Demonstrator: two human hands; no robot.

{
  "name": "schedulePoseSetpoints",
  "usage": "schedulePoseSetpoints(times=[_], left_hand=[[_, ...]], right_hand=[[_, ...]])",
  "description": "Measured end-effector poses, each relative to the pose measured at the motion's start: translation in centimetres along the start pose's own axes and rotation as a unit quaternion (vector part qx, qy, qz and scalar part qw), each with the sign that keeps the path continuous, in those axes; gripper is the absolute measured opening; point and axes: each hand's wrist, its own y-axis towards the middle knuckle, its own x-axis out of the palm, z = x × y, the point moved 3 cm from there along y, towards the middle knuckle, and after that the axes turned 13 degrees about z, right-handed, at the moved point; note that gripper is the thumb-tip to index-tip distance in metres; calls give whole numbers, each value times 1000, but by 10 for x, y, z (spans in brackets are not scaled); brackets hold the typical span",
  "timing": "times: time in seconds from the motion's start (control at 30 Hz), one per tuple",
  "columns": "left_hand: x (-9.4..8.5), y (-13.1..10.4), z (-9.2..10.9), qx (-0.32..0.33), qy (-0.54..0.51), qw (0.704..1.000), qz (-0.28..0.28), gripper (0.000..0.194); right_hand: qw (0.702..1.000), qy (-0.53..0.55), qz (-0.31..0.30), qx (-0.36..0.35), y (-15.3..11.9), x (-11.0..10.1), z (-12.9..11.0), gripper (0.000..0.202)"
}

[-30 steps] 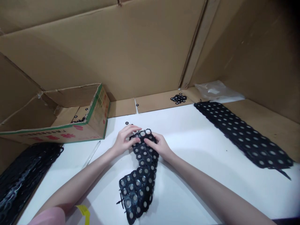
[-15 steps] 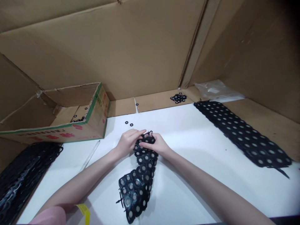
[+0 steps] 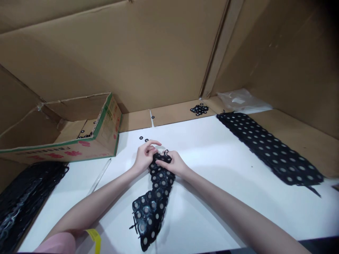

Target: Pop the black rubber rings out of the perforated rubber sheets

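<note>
A black, flexible sheet of joined rings with pale round centres (image 3: 159,194) hangs down from my hands over the white table, its lower end spreading left. My right hand (image 3: 176,164) grips the sheet's top end, thumb across the front and the other fingers mostly hidden behind. At the top left edge of the sheet is my left hand (image 3: 143,157), index finger stretched out above and the other fingers bent in by the thumb. Whatever lies between those bent fingertips is too small to make out. Two small black rings (image 3: 141,138) lie just beyond my left hand.
At left stands an open cardboard box (image 3: 104,139) with loose rings inside, and a black bundle (image 3: 29,197) before it. A clear pen-like tube (image 3: 99,176) lies beside my left forearm. Right are a larger dotted sheet (image 3: 267,146), a ring pile (image 3: 199,109) and a plastic bag (image 3: 242,100).
My left hand has lifted slightly off the sheet's top, its index finger now raised and its other fingers curled. My right hand keeps its hold. The whole view has shifted a little.
</note>
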Motion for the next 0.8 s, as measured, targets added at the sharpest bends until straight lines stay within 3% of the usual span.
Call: schedulePoseSetpoints(times=[0.33, 0.4, 0.47, 0.57, 0.63, 0.73, 0.8], left_hand=[[-19, 41, -3, -18, -101, 989, 105, 19], [-23, 37, 1, 15, -88, 993, 72, 23], [-25, 28, 9, 98, -37, 994, 19, 25], [-26, 11, 19, 255, 71, 963, -43, 25], [-23, 6, 21, 307, 114, 942, -74, 24], [-19, 7, 18, 286, 129, 945, -87, 20], [-17, 12, 16, 230, 118, 964, -57, 24]], right_hand=[[1000, 17, -3, 20, -2, 1, 1, 25], [999, 25, 1, 27, -1, -1, 1, 27], [999, 37, 2, 32, 0, -4, 0, 27], [998, 52, -4, 25, 2, -6, -1, 29], [999, 51, -13, 11, 1, -5, -2, 29], [999, 48, -21, -5, 0, -3, -1, 27], [999, 46, -23, 1, -1, -1, 0, 30]])
